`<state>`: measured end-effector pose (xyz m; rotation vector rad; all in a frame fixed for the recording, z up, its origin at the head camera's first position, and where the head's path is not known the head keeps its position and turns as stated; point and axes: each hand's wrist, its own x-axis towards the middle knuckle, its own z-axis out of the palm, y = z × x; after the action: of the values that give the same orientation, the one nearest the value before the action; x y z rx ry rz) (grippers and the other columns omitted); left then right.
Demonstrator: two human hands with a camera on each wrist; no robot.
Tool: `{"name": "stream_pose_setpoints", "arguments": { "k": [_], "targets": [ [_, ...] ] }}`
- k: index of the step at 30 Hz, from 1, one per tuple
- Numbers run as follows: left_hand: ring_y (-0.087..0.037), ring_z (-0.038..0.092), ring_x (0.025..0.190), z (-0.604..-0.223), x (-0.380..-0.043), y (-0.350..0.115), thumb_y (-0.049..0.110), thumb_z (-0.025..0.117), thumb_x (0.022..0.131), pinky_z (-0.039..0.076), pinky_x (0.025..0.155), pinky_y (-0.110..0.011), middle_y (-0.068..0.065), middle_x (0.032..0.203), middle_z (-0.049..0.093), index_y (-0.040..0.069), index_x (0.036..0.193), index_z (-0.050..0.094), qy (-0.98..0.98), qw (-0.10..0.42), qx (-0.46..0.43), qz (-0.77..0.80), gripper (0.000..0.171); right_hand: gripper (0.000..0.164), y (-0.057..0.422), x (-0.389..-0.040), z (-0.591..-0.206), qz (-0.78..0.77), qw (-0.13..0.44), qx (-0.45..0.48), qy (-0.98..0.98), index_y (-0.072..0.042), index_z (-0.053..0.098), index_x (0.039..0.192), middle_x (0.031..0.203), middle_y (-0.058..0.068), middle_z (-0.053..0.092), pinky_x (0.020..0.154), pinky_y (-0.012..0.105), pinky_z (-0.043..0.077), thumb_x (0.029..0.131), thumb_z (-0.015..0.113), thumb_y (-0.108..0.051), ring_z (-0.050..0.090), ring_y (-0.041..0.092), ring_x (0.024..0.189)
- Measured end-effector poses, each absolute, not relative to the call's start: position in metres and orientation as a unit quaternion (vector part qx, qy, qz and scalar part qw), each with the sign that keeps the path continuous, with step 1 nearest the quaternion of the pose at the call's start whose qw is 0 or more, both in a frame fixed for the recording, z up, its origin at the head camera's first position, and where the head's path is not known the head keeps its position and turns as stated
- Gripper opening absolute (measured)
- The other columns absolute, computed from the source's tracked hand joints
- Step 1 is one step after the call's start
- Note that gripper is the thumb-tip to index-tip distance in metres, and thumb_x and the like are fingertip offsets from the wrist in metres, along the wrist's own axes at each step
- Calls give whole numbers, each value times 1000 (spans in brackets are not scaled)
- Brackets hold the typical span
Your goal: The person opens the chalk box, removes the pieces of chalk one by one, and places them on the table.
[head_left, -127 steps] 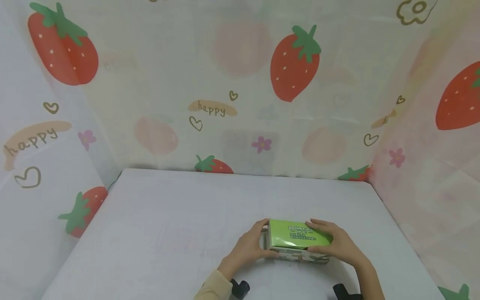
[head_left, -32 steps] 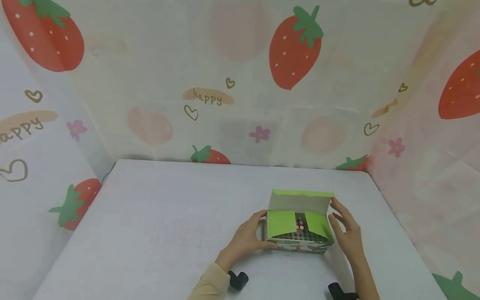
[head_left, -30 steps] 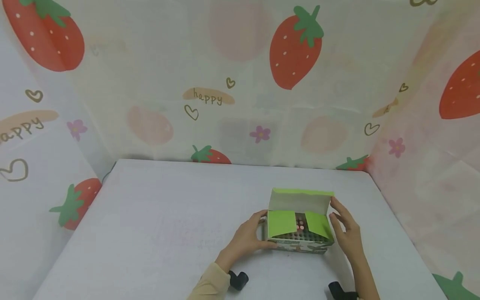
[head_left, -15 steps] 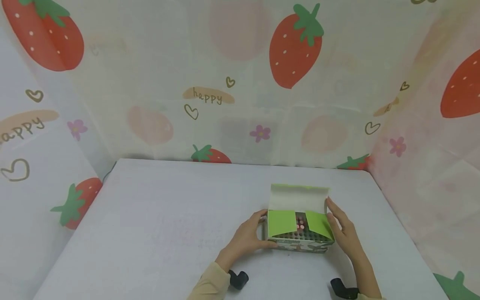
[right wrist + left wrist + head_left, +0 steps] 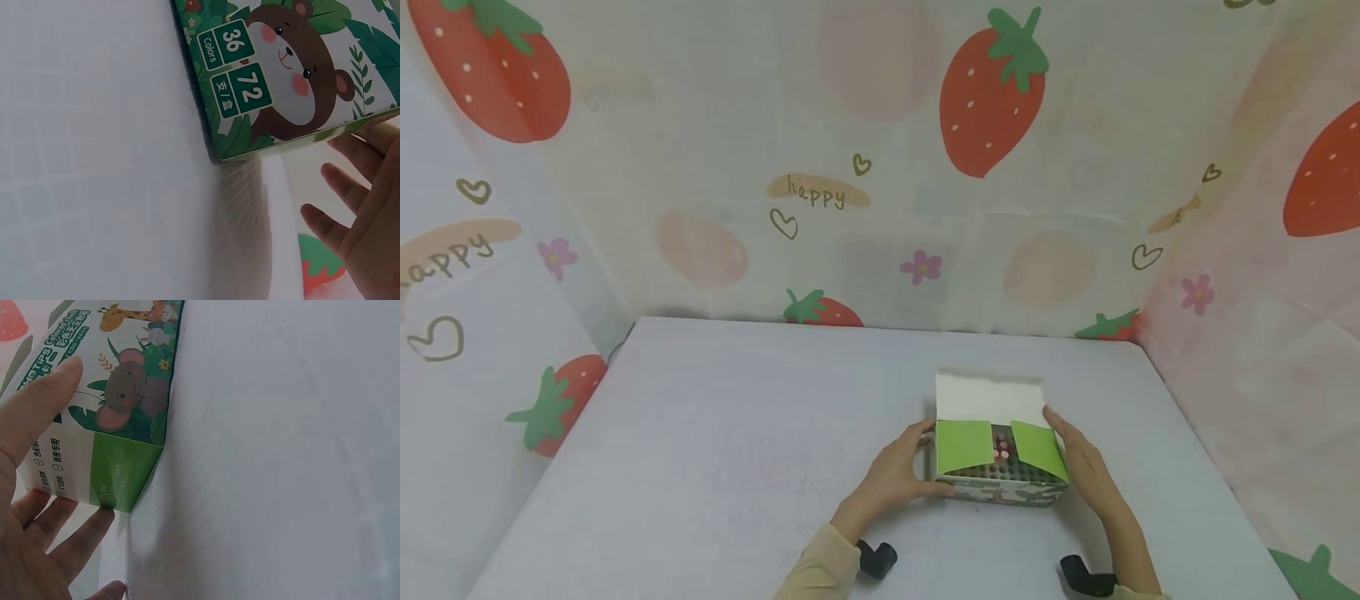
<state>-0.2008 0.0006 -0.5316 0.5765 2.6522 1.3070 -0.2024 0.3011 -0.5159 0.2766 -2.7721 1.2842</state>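
A cardboard box with green flaps stands on the white table, its lid raised and leaning back. Two green inner flaps partly cover several rows of round-ended sticks, some pink. Cartoon animals and "36 Colors" decorate its front. My left hand grips the box's left end; in the left wrist view the thumb lies on the printed front and fingertips reach the far edge. My right hand has extended fingers at the lid's right edge; spread fingers show beside the box end in the right wrist view.
The white table extends left and behind the box. Strawberry-print cloth hangs at the back and both sides. A black wrist device sits under the left wrist, another black device by the right.
The lid was closed earlier with both hands on the box. It has been lifted and tipped farther back, my right hand following its right edge. My left hand keeps its grip.
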Motion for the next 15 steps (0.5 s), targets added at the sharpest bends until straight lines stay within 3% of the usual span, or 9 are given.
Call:
{"name": "stream_pose_setpoints", "arguments": {
  "k": [8,15],
  "targets": [
    [-25,45,126,-531,-200,2,50,78,66,36,101,-46,-3,144,40,18,145,26,875,64,187,441,99,54,302,-203,-516,427,23,85,-900,-1,34,141,146,21,30,107,60,9,103,15,-34,17,43,137],
    [-27,41,129,-529,-198,3,46,79,68,35,102,-48,-6,146,36,15,146,24,864,83,182,462,100,50,300,-200,-512,414,34,87,-906,-7,31,144,148,14,30,107,55,18,103,16,-31,23,37,137]
  ]
}}
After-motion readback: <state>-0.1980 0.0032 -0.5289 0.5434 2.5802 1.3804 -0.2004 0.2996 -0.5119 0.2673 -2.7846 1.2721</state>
